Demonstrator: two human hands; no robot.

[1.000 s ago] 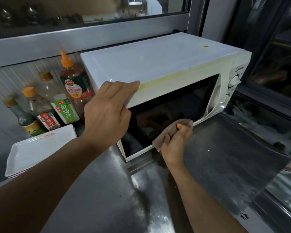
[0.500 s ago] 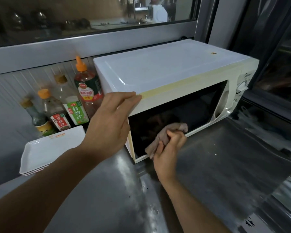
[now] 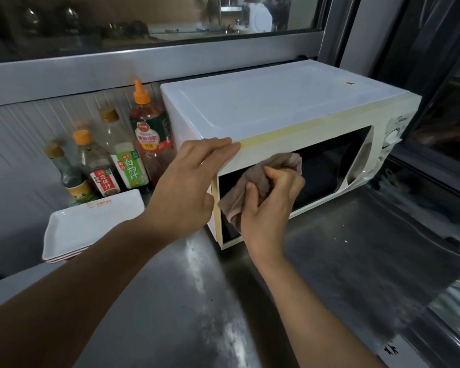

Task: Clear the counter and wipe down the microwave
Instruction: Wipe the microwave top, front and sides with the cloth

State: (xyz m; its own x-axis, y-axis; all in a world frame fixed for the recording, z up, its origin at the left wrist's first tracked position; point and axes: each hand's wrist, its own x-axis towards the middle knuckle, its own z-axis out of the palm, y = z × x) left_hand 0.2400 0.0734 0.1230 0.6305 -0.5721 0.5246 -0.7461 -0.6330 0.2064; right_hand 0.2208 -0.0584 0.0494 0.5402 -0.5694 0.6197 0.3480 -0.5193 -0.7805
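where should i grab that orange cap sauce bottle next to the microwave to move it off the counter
Take the orange-capped sauce bottle by its narrow shoulder just under the cap, coming from above and the front. The microwave stands close on its right and the green-labelled bottle stands in front of its lower left, so only the top looks free.

We are looking at a stainless steel surface [image 3: 329, 261] that is carrying a white microwave [image 3: 263, 112] at the back right. Left of it, four sauce bottles [image 3: 125, 155] are standing in a row against the wall. In front of them a stack of white rectangular trays [image 3: 85, 227] is lying just beside the microwave's left corner.
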